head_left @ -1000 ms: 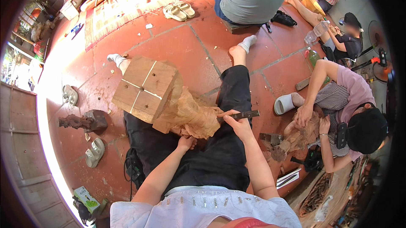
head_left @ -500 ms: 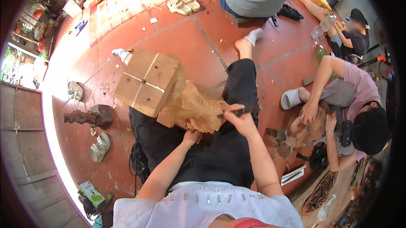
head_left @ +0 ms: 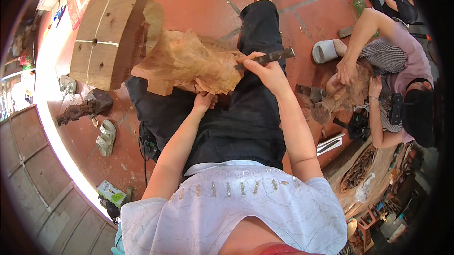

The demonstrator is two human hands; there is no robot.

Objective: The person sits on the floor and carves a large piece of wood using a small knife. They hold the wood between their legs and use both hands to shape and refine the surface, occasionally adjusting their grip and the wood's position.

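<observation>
We're at what looks like a shaping step, right hand (head_left: 266, 70) clasping a dark chisel (head_left: 280, 55) at the wood carving (head_left: 201, 59) across our lap (head_left: 227, 132), square block (head_left: 103, 40) jutting past the lap's left edge, left hand (head_left: 205, 102) curled beneath, its grip unclear, the next stroke likely wanting firm bracing.

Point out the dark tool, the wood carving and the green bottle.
Dark tool (head_left: 276, 56): head view, on its exposed shaft.
Wood carving (head_left: 177, 59): head view, on its pale, rough-cut side.
Green bottle (head_left: 358, 4): head view, on its body.

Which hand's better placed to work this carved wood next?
Likely the right hand: it holds a dark tool at the carved wood; the left hand, by its near edge, shows none.
</observation>
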